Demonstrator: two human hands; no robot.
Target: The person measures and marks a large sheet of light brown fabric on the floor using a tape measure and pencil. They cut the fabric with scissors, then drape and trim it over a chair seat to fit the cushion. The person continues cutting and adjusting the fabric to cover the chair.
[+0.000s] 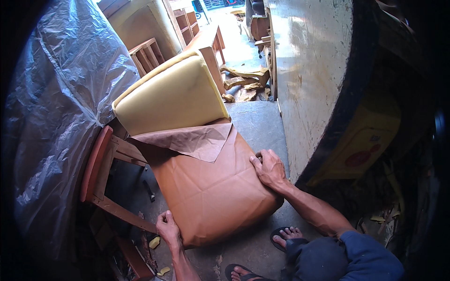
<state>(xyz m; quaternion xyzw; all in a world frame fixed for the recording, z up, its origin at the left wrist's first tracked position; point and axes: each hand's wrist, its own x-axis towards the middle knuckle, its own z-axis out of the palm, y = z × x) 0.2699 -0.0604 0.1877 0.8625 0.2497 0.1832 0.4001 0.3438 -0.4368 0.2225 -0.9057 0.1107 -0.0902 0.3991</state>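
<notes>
A chair stands before me, its seat draped in a tan leather-like cover [211, 187] with fold creases. The cover's back edge is folded over, showing a duller underside. Behind it rises the chair's backrest [171, 96], padded in bare yellow foam. My left hand [168, 228] is closed at the cover's near left corner, fingers curled against its edge. At the right side my right hand [271, 169] grips the cover's edge, thumb on top and fingertips partly hidden.
A wooden chair frame [105, 164] stands close on the left, beside a clear plastic sheet [70, 84]. To the right is a scuffed white panel [307, 70]. Foam scraps [246, 79] lie on the floor beyond the chair. My sandalled feet [286, 236] are near the seat.
</notes>
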